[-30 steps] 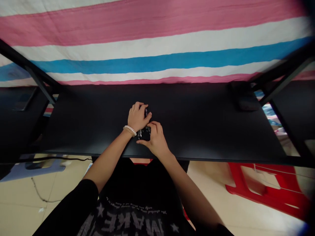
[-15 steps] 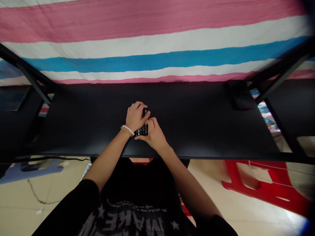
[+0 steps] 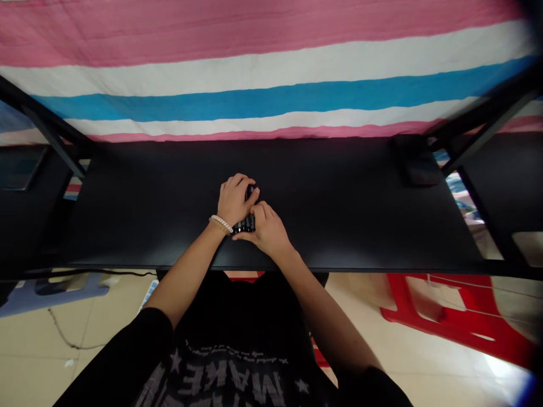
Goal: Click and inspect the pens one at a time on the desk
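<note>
On the black tabletop (image 3: 339, 215), a tight cluster of small, shiny black cylinders (image 3: 245, 224) lies between my hands. Their exact kind is hard to make out. My left hand (image 3: 235, 200) curls over the far and left side of the cluster, its thumb pointing right across the top. A white bracelet (image 3: 220, 223) circles that wrist. Closed around the right and near sides is my right hand (image 3: 267, 226), with its thumb along the near edge. The two hands almost touch, and much of the cluster is hidden beneath them.
A dark flat object (image 3: 418, 161) rests at the tabletop's far right corner. A striped cloth (image 3: 271, 102) hangs behind the far edge. Black frame bars (image 3: 55, 138) slant up at both sides. A red plastic stool (image 3: 458, 322) stands on the floor at right, a grey-blue one (image 3: 63, 297) at left.
The hands keep the same hold on the cluster. The whole view has shifted very slightly.
</note>
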Demonstrator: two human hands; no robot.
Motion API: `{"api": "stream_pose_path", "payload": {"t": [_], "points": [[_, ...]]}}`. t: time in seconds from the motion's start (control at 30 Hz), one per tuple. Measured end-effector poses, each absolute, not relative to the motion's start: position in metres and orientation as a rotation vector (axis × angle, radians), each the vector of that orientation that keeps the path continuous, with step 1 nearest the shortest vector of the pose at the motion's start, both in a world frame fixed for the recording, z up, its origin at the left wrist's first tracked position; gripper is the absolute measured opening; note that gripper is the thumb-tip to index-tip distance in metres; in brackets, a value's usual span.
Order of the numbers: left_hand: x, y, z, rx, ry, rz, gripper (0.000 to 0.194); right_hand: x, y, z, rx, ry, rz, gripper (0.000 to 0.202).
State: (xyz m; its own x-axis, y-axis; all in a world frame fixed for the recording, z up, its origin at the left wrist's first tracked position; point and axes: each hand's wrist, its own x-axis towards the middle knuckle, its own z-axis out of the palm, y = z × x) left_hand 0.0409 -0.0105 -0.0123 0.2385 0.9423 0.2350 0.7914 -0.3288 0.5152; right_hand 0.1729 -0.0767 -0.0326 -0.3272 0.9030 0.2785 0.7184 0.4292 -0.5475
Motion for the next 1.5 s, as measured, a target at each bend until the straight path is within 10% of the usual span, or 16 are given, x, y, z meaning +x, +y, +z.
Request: {"api": "stream_pose_path", "payload": {"t": [1.1,1.5], "points": [[0.044,-0.013,-0.014,2.084,1.618,0.959,0.01,0.171,-0.079,-0.038,-1.303,-2.1,0.346,0.079],[0.038,-0.005,-0.021,1.942,1.558,1.167,0.023,0.189,-0.099,-0.027,-1.414,-1.957,0.475,0.039]]}}
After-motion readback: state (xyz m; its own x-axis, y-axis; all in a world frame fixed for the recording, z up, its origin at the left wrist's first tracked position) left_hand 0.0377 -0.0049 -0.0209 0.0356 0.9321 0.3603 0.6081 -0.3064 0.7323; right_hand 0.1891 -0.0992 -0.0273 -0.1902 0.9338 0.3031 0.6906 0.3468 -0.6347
